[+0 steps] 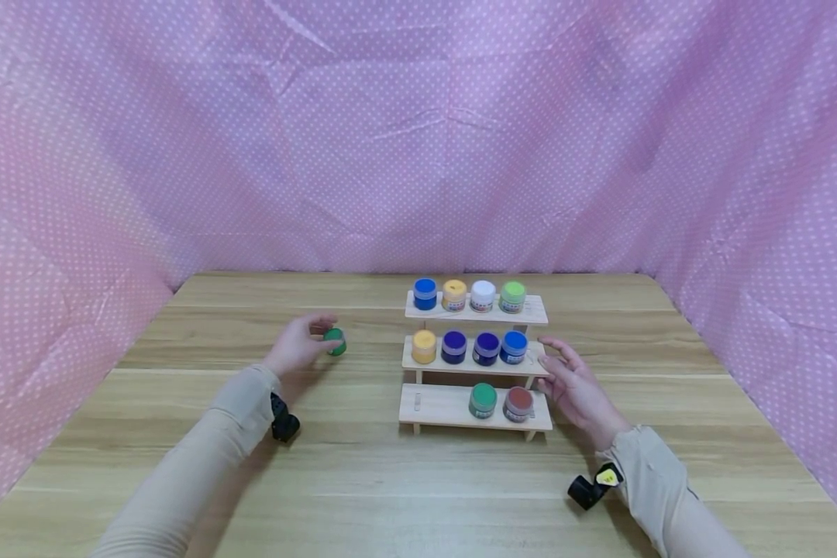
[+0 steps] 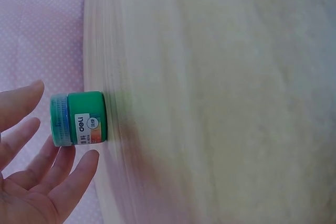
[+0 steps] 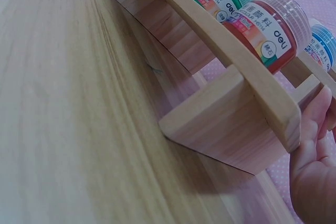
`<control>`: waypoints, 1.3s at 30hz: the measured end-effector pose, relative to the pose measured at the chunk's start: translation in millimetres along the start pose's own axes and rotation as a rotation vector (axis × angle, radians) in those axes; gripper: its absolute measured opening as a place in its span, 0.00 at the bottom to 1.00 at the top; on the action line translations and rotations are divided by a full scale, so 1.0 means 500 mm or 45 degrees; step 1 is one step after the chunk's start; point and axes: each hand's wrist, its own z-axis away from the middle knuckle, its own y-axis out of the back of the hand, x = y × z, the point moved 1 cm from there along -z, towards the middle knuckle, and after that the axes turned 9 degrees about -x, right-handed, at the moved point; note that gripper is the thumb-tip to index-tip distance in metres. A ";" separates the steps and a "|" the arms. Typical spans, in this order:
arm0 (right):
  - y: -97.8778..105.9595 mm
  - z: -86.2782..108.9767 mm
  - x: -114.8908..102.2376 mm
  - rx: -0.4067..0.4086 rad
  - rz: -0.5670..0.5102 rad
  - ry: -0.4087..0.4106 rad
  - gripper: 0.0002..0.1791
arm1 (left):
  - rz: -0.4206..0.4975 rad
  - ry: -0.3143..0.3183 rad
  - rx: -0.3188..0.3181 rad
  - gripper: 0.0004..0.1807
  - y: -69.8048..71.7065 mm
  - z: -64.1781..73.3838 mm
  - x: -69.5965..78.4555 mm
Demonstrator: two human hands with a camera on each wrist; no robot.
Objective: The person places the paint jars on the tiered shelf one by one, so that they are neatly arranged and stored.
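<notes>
A green paint jar [image 2: 86,118] with a clear-rimmed lid stands on the table, left of a three-tier wooden rack [image 1: 446,418]. My left hand [image 1: 305,343] is at this jar, thumb and fingers spread on either side of its lid. In the left wrist view a gap shows between the upper fingertip and the jar. My right hand [image 1: 575,387] rests at the right end of the rack, its fingertips against the middle shelf's end. The bottom shelf bears another green jar [image 1: 483,401] and a brown-red jar [image 3: 268,30].
On the middle shelf stand a yellow jar [image 1: 424,347], two purple jars and a blue jar [image 1: 514,347]. The top shelf carries blue, yellow, white and light green jars [image 1: 512,297]. A pink dotted cloth [image 1: 418,155] hangs behind the wooden table [image 1: 363,480].
</notes>
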 end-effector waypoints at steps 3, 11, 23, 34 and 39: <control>-0.001 0.001 0.000 -0.003 -0.003 0.002 0.13 | -0.009 -0.015 -0.006 0.26 0.000 0.001 -0.004; -0.002 0.002 0.002 0.017 -0.003 -0.008 0.13 | -0.001 -0.013 -0.017 0.24 0.001 -0.001 -0.011; 0.001 0.001 0.002 0.043 -0.003 -0.009 0.12 | -0.029 -0.021 -0.005 0.24 0.003 -0.004 -0.013; -0.001 0.001 0.002 0.061 0.032 -0.033 0.13 | -0.014 -0.002 -0.030 0.22 -0.004 -0.005 -0.014; -0.001 0.000 0.001 0.064 0.032 -0.036 0.12 | -0.013 0.002 -0.050 0.24 -0.003 -0.008 -0.015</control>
